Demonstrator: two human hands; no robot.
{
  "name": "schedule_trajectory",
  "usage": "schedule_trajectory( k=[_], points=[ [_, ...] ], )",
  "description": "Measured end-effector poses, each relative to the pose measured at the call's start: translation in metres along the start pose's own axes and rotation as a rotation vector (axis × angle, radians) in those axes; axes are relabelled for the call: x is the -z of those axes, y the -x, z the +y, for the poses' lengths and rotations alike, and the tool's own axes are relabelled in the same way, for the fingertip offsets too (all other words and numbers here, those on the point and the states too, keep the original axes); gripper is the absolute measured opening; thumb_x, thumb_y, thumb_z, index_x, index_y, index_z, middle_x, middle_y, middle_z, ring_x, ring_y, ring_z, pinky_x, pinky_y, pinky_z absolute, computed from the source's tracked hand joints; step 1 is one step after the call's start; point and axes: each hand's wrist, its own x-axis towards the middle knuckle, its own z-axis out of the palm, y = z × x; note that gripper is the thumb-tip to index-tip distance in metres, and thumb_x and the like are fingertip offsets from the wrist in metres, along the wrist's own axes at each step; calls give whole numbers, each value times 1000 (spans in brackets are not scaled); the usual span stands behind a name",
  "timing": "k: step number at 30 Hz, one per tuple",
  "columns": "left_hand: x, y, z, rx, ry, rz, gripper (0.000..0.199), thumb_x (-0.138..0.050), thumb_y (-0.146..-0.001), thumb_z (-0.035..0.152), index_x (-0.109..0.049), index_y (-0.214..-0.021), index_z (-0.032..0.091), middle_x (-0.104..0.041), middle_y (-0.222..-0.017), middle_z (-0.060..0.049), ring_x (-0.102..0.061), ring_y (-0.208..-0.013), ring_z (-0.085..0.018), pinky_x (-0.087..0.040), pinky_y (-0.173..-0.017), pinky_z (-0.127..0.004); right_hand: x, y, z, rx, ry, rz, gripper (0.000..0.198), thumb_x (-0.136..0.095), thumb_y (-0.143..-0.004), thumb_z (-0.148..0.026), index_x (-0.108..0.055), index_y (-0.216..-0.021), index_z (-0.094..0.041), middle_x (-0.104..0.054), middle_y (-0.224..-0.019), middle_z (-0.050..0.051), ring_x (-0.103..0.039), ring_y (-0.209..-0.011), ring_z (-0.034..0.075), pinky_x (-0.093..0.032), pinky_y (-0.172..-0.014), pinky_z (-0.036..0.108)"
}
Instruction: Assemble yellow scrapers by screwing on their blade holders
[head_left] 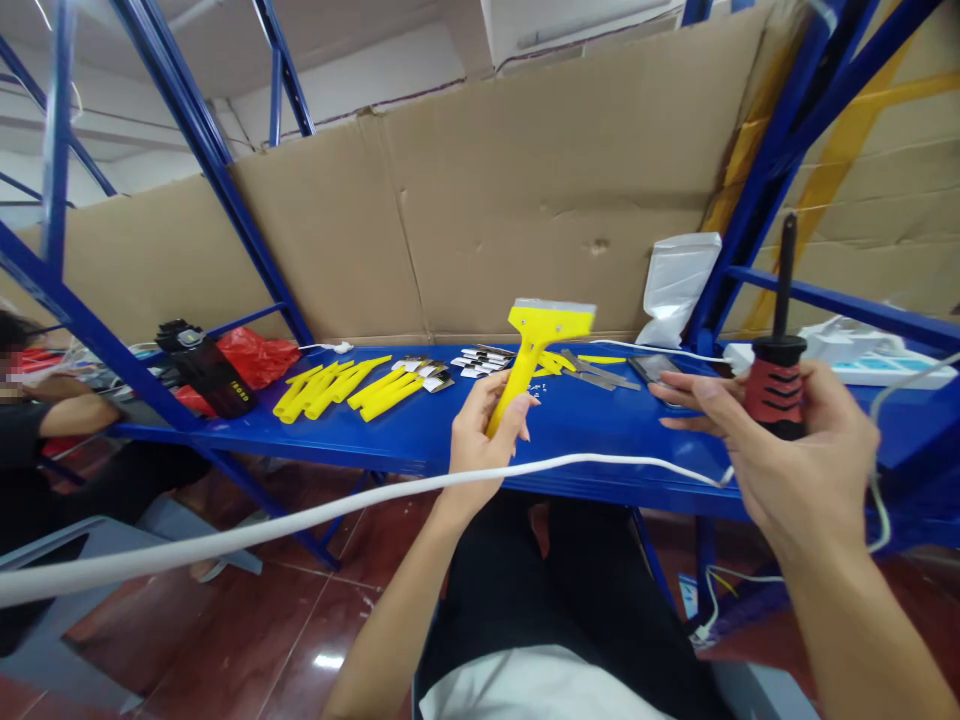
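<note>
Blue shelf (420,440) before a cardboard backing (525,200): my left hand (480,430) clamps the yellow scraper (536,340) upright by its handle; my right hand (795,440) grips a red-and-black screwdriver (776,370) (tip up). Fastening step, I judge; next, the tip must meet the scraper's head.

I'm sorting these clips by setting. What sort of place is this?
Probably a small assembly workshop or warehouse. A blue steel shelf serves as a bench, holding rows of yellow scraper handles and metal blades, with cardboard sheets behind.
</note>
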Motion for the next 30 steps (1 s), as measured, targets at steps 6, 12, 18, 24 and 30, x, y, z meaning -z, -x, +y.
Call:
schedule_trajectory(
  k=[6, 12, 18, 24, 30],
  points=[
    [3, -5, 11, 174, 415, -99, 44, -75, -102, 56, -76, -122, 17, -63, -92, -4, -50, -60, -8, -41, -43, -21, 2, -1, 3, -12, 22, -36, 44, -101, -76, -41, -66, -94, -22, -85, -91, 11, -88, -88, 40, -75, -59, 37],
    [2, -5, 13, 175, 449, -98, 40, -75, -101, 55, -71, -111, 16, -67, -93, -5, -51, -55, -7, -41, -42, -21, 3, 0, 1, -1, 29, -35, 42, -101, -77, -40, -67, -95, -22, -85, -90, 10, -88, -85, 38, -74, -57, 35],
    [-1, -2, 6, 259, 439, -225, 56, -90, -91, 53, -56, -126, 24, -67, -83, 5, -41, -37, -2, -32, -34, -16, 2, 1, -1, -11, 28, -111, 40, -100, -78, -37, -67, -94, -22, -87, -97, 11, -88, -90, 37, -75, -59, 34],
    [-2, -4, -3, 372, 551, -332, 42, -71, -105, 54, -64, -124, 17, -68, -84, 0, -44, -38, -4, -38, -33, -18, 4, 2, 0, -24, 64, -200, 37, -97, -83, -39, -68, -95, -21, -87, -104, 11, -87, -98, 37, -77, -63, 36],
    [7, -8, 9, 479, 746, -374, 43, -72, -103, 49, -75, -126, 13, -59, -92, -3, -45, -51, -5, -40, -34, -16, 10, 0, 6, 1, 90, -221, 36, -96, -85, -43, -70, -99, -22, -86, -106, 10, -87, -98, 35, -77, -64, 36]
  ],
)
